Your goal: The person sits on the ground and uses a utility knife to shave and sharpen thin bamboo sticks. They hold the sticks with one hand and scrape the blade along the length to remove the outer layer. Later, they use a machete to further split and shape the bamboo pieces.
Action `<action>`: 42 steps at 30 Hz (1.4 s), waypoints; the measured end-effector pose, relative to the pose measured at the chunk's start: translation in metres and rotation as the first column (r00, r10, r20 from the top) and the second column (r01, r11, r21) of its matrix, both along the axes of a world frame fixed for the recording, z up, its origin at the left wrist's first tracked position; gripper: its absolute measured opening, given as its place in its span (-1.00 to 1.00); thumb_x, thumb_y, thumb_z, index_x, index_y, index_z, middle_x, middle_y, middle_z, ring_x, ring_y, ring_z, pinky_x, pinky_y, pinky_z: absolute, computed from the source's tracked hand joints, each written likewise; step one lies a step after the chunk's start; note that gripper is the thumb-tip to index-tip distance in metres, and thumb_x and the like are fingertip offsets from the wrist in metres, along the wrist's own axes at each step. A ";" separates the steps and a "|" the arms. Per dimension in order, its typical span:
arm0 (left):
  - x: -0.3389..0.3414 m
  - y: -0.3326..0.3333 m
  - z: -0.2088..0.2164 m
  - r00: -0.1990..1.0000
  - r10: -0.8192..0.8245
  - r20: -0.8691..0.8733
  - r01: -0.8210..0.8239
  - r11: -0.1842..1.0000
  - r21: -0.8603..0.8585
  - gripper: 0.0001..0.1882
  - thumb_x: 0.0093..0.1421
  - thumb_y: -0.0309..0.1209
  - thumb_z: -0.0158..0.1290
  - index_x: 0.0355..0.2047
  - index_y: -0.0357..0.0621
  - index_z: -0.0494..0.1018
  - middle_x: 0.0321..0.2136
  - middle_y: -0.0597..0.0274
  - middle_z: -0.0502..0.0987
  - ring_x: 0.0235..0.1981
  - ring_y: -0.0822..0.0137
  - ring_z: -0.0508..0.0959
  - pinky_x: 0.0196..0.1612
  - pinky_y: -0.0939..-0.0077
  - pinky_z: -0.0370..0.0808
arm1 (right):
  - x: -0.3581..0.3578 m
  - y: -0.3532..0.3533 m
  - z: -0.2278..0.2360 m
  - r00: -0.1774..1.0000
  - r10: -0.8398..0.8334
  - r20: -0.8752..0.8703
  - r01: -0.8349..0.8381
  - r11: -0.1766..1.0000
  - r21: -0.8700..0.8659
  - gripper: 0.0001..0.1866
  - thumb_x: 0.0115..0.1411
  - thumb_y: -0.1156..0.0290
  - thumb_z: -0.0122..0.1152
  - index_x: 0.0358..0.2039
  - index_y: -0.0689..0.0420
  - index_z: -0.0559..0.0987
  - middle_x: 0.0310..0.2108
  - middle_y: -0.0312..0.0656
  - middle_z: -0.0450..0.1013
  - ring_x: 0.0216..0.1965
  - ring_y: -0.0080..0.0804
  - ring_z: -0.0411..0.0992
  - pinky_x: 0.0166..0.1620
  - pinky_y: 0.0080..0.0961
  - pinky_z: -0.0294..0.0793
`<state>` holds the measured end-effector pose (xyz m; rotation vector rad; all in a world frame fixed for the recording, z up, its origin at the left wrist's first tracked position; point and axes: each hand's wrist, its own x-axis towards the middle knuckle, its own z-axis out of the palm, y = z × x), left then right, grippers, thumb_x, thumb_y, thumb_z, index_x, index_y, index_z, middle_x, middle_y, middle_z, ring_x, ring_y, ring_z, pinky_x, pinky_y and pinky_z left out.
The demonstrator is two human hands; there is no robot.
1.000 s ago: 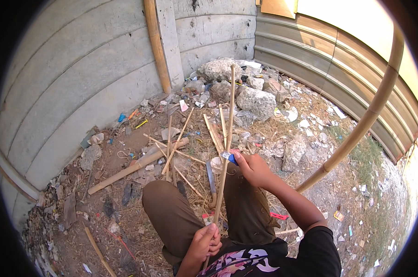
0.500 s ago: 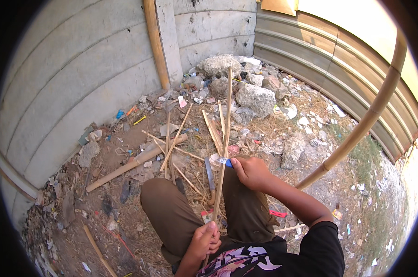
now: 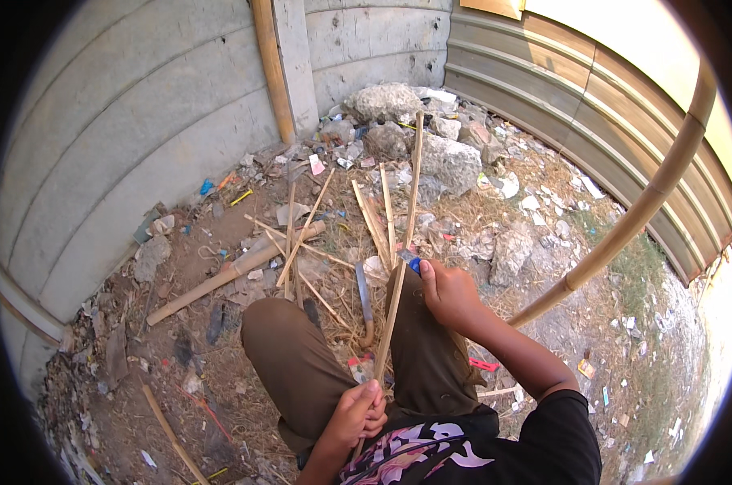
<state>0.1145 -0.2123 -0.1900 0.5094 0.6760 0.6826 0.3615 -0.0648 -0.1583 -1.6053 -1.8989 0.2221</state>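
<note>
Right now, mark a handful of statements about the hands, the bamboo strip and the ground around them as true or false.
1. The left hand grips the near end of the bamboo strip. True.
2. The right hand is empty. False: it holds a small knife with a blue handle against the strip.
3. A thick bamboo pole leans across the right side. True.
4. The ground is swept bare. False: rocks, sticks and litter lie about.
5. A larger blade lies on the ground by the knees. True.
</note>
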 end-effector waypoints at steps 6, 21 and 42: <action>0.004 0.000 -0.003 1.000 -0.020 -0.021 0.020 1.000 0.009 -0.62 0.51 -0.11 -0.21 -0.41 -0.06 0.20 -0.69 0.47 0.07 -0.76 0.65 0.01 -0.76 0.68 -0.04 | 0.003 -0.008 -0.002 0.999 -0.007 -0.037 0.005 0.998 -0.062 -0.56 0.48 0.14 -0.21 -0.36 0.18 0.50 -0.65 0.18 0.42 -0.56 0.26 0.43 -0.42 0.10 0.40; 0.004 -0.001 0.001 0.999 0.022 -0.023 -0.022 1.000 -0.006 -0.63 0.51 -0.11 -0.21 -0.40 -0.05 0.20 -0.69 0.46 0.06 -0.76 0.64 0.01 -0.76 0.69 -0.03 | -0.006 -0.042 -0.022 0.981 0.167 0.102 -0.172 0.984 0.042 -0.58 0.45 0.13 -0.13 -0.48 0.11 0.45 -0.72 -0.02 0.41 -0.68 0.09 0.41 -0.59 -0.06 0.38; 0.005 -0.004 0.001 0.998 -0.007 -0.066 0.011 0.998 0.064 -0.65 0.51 -0.12 -0.21 -0.36 -0.07 0.22 -0.67 0.46 0.09 -0.74 0.63 0.05 -0.73 0.69 0.01 | -0.010 -0.070 -0.023 0.989 0.146 0.033 -0.147 0.989 0.016 -0.59 0.43 0.14 -0.08 -0.51 0.11 0.44 -0.72 -0.02 0.41 -0.69 0.10 0.41 -0.58 -0.04 0.38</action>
